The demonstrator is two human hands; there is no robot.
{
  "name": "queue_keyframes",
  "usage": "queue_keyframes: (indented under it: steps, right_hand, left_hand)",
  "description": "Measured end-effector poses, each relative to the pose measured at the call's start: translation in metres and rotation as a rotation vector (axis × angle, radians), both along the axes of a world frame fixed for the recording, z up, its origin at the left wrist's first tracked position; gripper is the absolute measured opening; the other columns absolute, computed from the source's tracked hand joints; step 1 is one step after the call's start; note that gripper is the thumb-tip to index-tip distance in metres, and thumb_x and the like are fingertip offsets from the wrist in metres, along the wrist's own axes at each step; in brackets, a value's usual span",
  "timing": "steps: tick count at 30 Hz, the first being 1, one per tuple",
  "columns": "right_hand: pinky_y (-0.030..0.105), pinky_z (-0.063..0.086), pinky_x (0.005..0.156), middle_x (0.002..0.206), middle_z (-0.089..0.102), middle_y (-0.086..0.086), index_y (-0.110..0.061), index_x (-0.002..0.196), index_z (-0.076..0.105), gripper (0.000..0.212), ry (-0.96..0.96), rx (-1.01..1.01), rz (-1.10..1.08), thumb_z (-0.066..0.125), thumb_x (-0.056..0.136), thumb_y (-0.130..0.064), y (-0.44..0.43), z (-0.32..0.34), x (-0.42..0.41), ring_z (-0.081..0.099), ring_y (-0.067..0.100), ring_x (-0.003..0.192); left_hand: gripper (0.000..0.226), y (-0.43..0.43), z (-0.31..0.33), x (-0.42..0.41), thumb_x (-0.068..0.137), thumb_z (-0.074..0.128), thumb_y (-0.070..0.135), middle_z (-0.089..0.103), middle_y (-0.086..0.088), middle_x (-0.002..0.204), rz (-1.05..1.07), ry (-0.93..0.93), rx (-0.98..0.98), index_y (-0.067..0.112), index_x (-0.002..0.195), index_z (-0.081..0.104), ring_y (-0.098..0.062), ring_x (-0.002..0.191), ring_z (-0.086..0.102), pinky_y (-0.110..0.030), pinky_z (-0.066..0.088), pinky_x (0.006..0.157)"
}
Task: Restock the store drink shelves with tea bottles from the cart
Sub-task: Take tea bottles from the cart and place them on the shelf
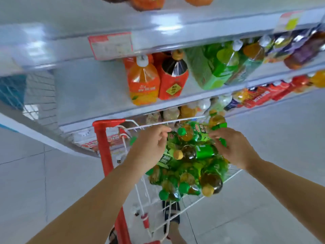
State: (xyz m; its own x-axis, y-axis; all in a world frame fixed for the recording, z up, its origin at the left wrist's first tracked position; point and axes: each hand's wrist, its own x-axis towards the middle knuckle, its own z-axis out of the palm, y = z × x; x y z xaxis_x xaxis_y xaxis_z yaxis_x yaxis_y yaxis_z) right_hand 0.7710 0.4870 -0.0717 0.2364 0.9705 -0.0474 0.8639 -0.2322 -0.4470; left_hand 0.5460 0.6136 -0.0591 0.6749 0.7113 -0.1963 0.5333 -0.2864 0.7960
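Note:
A white wire cart (233,175) holds a heap of green-labelled tea bottles (190,166) with green and yellow caps. My left hand (149,147) is down over the left side of the heap with its fingers curled; whatever is under the palm is hidden, though a green label shows just below it. My right hand (235,148) reaches in from the right. Its fingers are closed around the lower part of a yellow-capped tea bottle (217,123), which stands tilted above the heap near the cart's far rim.
The drink shelf (82,92) ahead has bare white space on its left part. To the right stand a large orange bottle (143,81), a red-labelled dark bottle (173,80) and green packs (211,67). The cart's red post (103,147) is at the left. Sandalled feet show below the cart.

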Motion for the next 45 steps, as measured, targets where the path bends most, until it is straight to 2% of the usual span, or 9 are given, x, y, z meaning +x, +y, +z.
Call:
queue_keyframes:
  steps: [4,9,14,18,23,28,32,37,45]
  right_hand:
    - [0.028,0.047,0.086,0.114,0.067,0.004,-0.017,0.116,0.065,0.042,0.053,-0.39,-0.022,0.053,0.079,-0.002,-0.051,-0.028,0.03,0.065,0.026,0.103]
    - [0.023,0.034,0.101,0.153,0.02,-0.007,-0.035,0.148,0.013,0.079,-0.005,-0.778,0.304,0.06,0.086,-0.018,-0.081,-0.04,0.029,0.031,0.013,0.136]
    - [0.035,0.03,0.112,0.151,0.028,-0.003,-0.033,0.149,0.015,0.088,-0.053,-0.633,0.432,0.071,0.08,-0.036,-0.076,-0.069,0.023,0.025,0.018,0.138]
    - [0.031,0.023,0.11,0.142,0.042,-0.007,-0.031,0.143,0.031,0.083,-0.038,-0.532,0.456,0.076,0.073,-0.039,-0.071,-0.085,0.021,0.034,0.016,0.131]
    - [0.024,0.027,0.107,0.136,0.05,-0.006,-0.029,0.139,0.041,0.079,0.119,-0.438,0.338,0.079,0.07,-0.037,-0.079,-0.082,0.03,0.042,0.012,0.126]
    - [0.021,0.04,0.096,0.11,0.059,-0.022,-0.043,0.114,0.047,0.069,0.557,-0.22,-0.166,0.086,0.058,-0.039,-0.06,-0.046,0.027,0.052,-0.012,0.103]
    - [0.023,0.043,0.092,0.107,0.067,-0.013,-0.035,0.116,0.052,0.076,0.77,-0.127,-0.411,0.081,0.047,-0.054,-0.034,-0.033,0.02,0.061,0.004,0.101]
    - [0.001,0.039,0.076,0.103,0.063,-0.015,-0.026,0.118,0.05,0.069,0.744,-0.135,-0.383,0.085,0.059,-0.032,-0.007,-0.03,-0.004,0.057,-0.004,0.094]
    - [0.019,0.044,0.074,0.102,0.064,-0.01,-0.023,0.117,0.052,0.062,0.677,-0.044,-0.578,0.083,0.066,-0.035,0.022,-0.059,-0.007,0.061,0.009,0.093]
  left_hand:
    - [0.035,-0.021,-0.036,0.024,0.097,0.05,0.016,0.053,-0.002,0.131,-0.095,0.177,-0.078,0.02,0.131,0.051,-0.016,0.122,0.051,-0.024,0.039,0.097]
    - [0.048,-0.043,-0.06,0.052,0.097,0.05,0.022,0.039,-0.004,0.139,-0.188,0.304,-0.131,0.023,0.143,0.035,-0.018,0.118,0.047,-0.029,0.037,0.099]
    - [0.054,-0.048,-0.078,0.066,0.095,0.054,0.024,0.046,-0.003,0.118,-0.187,0.363,-0.125,0.026,0.144,0.031,-0.007,0.077,0.052,-0.015,0.037,0.065]
    - [0.055,-0.05,-0.087,0.063,0.089,0.063,0.025,0.054,-0.001,0.127,-0.093,0.308,-0.152,0.022,0.139,0.041,-0.013,0.109,0.052,-0.019,0.037,0.088]
    - [0.042,-0.048,-0.082,0.055,0.079,0.074,0.026,0.063,0.0,0.101,0.062,0.23,-0.074,0.011,0.115,0.059,-0.009,0.081,0.055,-0.008,0.042,0.067]
    - [0.033,-0.036,-0.042,0.045,0.07,0.081,0.029,0.063,0.007,0.088,0.037,0.062,0.046,0.019,0.097,0.066,-0.001,0.073,0.06,-0.006,0.046,0.062]
    - [0.028,-0.012,0.002,0.032,0.065,0.076,0.042,0.062,0.019,0.087,0.079,-0.059,0.086,0.03,0.088,0.064,0.001,0.082,0.061,-0.007,0.047,0.069]
    - [0.022,0.013,0.022,0.032,0.067,0.077,0.04,0.069,0.012,0.093,0.08,-0.186,-0.108,0.036,0.086,0.067,-0.003,0.088,0.067,-0.022,0.053,0.078]
    - [0.01,0.011,-0.046,0.065,0.082,0.071,0.031,0.065,0.019,0.084,0.124,-0.095,-0.169,0.032,0.089,0.064,0.004,0.079,0.061,-0.009,0.046,0.072]
